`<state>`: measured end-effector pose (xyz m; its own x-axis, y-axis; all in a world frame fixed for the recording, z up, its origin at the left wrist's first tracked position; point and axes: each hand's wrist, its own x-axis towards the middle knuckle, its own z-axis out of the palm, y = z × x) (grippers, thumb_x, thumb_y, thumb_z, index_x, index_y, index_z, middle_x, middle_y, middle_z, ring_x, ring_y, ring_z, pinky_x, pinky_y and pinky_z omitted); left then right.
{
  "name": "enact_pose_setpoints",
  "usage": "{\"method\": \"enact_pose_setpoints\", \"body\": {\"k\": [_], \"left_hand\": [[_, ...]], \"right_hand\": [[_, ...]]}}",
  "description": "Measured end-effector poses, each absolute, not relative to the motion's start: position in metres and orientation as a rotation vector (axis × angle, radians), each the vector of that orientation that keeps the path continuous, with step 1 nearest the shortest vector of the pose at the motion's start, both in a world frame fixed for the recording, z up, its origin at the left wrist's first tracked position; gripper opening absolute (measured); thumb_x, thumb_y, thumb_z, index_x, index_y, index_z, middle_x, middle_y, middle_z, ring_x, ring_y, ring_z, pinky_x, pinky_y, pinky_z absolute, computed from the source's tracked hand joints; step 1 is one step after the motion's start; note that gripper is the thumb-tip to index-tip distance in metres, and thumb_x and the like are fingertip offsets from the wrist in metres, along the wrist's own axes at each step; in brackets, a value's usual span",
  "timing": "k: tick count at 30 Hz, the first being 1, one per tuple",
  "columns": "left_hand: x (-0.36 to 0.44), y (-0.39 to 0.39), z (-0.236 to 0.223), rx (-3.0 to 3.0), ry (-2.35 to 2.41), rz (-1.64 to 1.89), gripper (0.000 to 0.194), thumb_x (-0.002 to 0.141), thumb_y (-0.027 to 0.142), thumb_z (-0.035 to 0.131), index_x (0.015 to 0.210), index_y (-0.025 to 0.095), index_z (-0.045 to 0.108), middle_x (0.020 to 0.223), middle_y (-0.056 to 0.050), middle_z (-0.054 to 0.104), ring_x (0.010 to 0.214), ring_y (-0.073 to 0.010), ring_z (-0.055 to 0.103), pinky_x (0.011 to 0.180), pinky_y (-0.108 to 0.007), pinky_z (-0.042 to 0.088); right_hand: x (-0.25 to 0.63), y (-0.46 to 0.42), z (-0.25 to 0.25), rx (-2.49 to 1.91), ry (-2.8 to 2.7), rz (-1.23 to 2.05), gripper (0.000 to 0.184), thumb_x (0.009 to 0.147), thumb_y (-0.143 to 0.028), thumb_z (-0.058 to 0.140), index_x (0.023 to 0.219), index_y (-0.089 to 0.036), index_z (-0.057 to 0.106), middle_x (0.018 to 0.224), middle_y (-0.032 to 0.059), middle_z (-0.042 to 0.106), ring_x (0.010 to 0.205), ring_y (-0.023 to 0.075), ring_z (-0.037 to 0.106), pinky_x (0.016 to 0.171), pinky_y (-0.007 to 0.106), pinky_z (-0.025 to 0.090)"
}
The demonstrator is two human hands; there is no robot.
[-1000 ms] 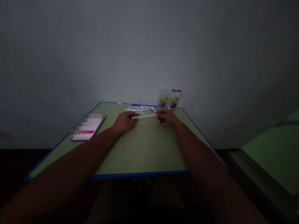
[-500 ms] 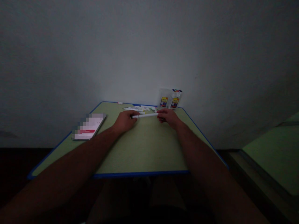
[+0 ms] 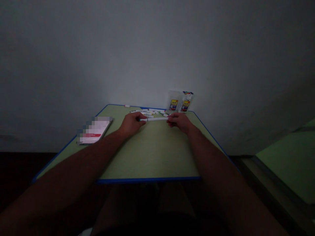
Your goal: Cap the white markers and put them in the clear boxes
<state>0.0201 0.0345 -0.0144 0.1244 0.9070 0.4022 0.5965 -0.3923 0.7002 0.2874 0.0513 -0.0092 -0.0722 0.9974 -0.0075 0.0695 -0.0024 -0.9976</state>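
A white marker lies level between my two hands, above the green table top. My left hand pinches its left end, where a dark greenish tip or cap edge shows by the fingers. The right end is closed in the fingers of my right hand, which hide that tip. Just beyond the hands several loose white markers lie in a pile, some with coloured caps, partly covered by my fingers.
Two clear plastic cases with yellow labels stand at the back right against the wall; the right case holds several markers with coloured ends. A phone or tablet lies at the left edge. A pink-tipped cap sits at the back left.
The view has shifted slightly, so the table and hands appear a little higher. Both hands still hold the marker, which now looks more level.
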Motion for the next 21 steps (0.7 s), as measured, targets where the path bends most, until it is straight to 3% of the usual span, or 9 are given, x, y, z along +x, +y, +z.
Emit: {"method": "enact_pose_setpoints", "body": {"k": [21], "left_hand": [[0.0199,0.0365,-0.0165,1.945,1.403,1.197,0.016,0.069,0.019,0.076,0.085,0.018,0.078,0.084,-0.003,0.075,0.076,-0.0185,0.064,0.078,-0.035,0.049]], "right_hand": [[0.2942,0.0551,-0.0103,-1.175,-1.379,1.276,0.013,0.065,-0.015,0.080,0.069,-0.015,0.067,0.062,0.0033,0.071,0.049,0.0113,0.062,0.048,0.022,0.052]]}}
